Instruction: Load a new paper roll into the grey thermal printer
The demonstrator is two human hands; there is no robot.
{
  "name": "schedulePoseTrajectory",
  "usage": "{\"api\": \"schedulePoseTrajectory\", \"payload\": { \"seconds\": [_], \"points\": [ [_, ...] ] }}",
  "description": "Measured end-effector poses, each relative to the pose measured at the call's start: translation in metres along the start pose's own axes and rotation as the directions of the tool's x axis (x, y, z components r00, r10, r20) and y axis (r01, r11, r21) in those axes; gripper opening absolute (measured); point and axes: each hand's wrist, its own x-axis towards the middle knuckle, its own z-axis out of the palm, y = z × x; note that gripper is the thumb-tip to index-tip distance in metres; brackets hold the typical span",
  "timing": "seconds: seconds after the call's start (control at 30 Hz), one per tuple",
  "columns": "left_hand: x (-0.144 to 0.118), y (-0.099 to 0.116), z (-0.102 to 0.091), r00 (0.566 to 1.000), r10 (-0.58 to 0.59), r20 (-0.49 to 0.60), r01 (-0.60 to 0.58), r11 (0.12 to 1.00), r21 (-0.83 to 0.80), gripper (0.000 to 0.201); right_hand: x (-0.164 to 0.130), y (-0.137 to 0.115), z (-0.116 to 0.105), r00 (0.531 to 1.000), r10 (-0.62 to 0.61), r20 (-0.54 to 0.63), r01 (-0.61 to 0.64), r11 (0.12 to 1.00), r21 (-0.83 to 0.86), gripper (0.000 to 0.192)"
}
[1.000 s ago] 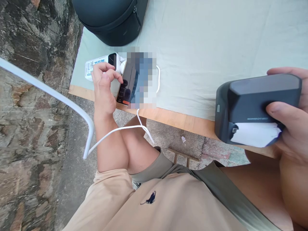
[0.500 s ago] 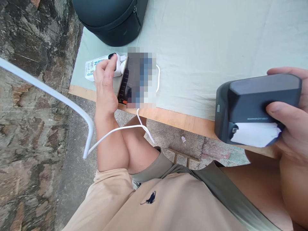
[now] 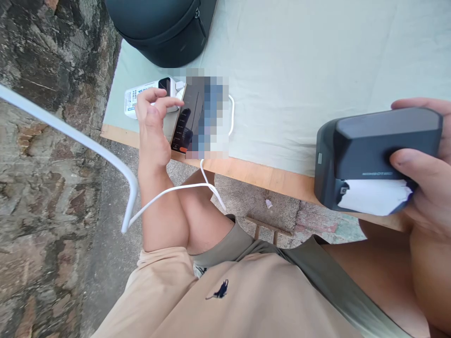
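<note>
My right hand [image 3: 428, 173] grips a dark grey label printer [image 3: 380, 145], thumb on its front face and fingers behind it. A piece of white label paper [image 3: 377, 196] sticks out of its lower side. At the left, my left hand [image 3: 154, 115] holds nothing; its index finger reaches over the edge of a phone [image 3: 186, 119], the other fingers partly bent. Whether the fingertip touches the screen, I cannot tell. The phone lies near the table's front edge, its right part blurred by pixels. Behind my left hand lies a white power bank [image 3: 132, 99] with a plug in it.
A black zipped case [image 3: 165, 35] stands at the back left of the cloth-covered table [image 3: 299, 61]. White cable [image 3: 231, 115] runs by the phone and hangs over the wooden edge [image 3: 246, 171]. A thicker white cable [image 3: 88, 136] crosses before the stone wall [image 3: 42, 188] at left.
My left index finger has moved right, from the power bank's dark display to the phone's left edge. The label printer and my right hand stay nearly still.
</note>
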Motion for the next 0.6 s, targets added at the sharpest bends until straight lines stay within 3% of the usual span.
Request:
{"api": "schedulePoseTrajectory", "payload": {
  "seconds": [0.1, 0.23, 0.6],
  "points": [
    [-0.002, 0.005, 0.001, 0.998, -0.061, 0.028, 0.062, 0.997, -0.041, 0.093, 0.000, 0.001, 0.000, 1.000, 0.005, -0.006, -0.004, 1.000, 0.018, 0.090],
    [-0.006, 0.011, 0.002, 0.998, -0.061, 0.019, 0.063, 0.995, -0.080, 0.084, 0.000, 0.002, 0.000, 1.000, -0.014, -0.007, 0.014, 1.000, 0.018, 0.088],
    [-0.006, 0.018, 0.002, 0.997, -0.077, 0.030, 0.079, 0.995, -0.069, 0.087, 0.000, 0.001, -0.001, 1.000, -0.013, 0.005, 0.013, 1.000, 0.011, 0.085]
  ]
}}
